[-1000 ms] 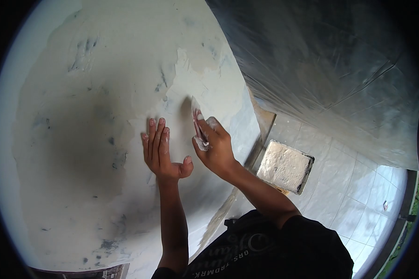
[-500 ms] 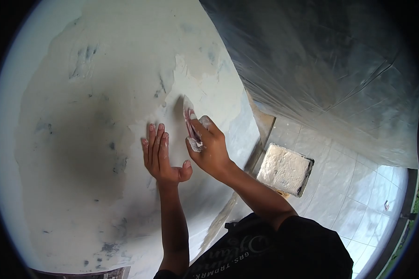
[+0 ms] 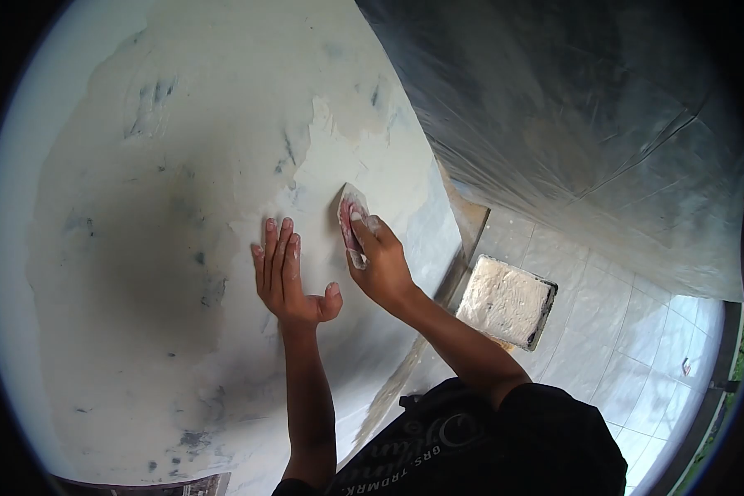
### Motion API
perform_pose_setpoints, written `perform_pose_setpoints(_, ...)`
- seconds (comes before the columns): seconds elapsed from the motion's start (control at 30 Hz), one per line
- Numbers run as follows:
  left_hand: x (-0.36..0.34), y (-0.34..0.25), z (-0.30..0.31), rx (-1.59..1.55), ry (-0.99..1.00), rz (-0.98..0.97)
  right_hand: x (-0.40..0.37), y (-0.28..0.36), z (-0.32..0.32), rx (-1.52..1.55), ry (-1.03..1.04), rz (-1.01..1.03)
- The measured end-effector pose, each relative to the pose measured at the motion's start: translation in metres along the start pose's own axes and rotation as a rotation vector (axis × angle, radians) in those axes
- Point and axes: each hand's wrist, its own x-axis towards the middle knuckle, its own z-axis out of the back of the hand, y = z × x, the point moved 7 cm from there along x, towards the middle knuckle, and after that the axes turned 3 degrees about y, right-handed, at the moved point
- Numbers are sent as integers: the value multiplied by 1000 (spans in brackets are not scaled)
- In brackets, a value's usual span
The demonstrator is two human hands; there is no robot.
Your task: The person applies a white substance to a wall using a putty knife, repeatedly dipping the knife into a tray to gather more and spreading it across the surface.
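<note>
My left hand [image 3: 288,277] lies flat on the wall [image 3: 140,331], fingers pointing up and thumb spread out to the right. White residue marks its fingertips. My right hand [image 3: 382,264] grips a putty knife [image 3: 354,219] with a reddish, putty-smeared handle, and the blade is at the wall. Around the tool the wall carries a pale layer of putty [image 3: 331,161] with a ragged upper-left edge. Dark scuffs and patches show elsewhere on the wall.
A square tub of white putty [image 3: 507,299] stands on the tiled floor [image 3: 603,331] at the right, below the wall's edge. Behind it hangs a large translucent plastic sheet [image 3: 587,140]. Greenery [image 3: 740,343] shows at the far right.
My right hand has shifted slightly right and down with the putty knife, whose flat face now shows more toward me. My left hand has stayed in place.
</note>
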Motion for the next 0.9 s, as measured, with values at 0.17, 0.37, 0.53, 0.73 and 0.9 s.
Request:
perform_pose_setpoints(0.17, -4, 2, -1, -32, 36, 5, 47, 8, 40, 60, -200, -27)
perform_pose_setpoints(0.37, -5, 3, 0, -57, 29, 2, 100, 25, 7, 20, -139, 105)
perform_pose_setpoints(0.53, -5, 3, 0, -71, 9, 0, 13, 45, 16, 190, 3, 182)
perform_pose_setpoints(0.73, -4, 2, 3, -66, 9, 2, 91, 38, 57, 51, -251, 78)
perform_pose_setpoints(0.9, -4, 1, 2, -74, 11, 3, 95, 41, 11, 24, -73, 172)
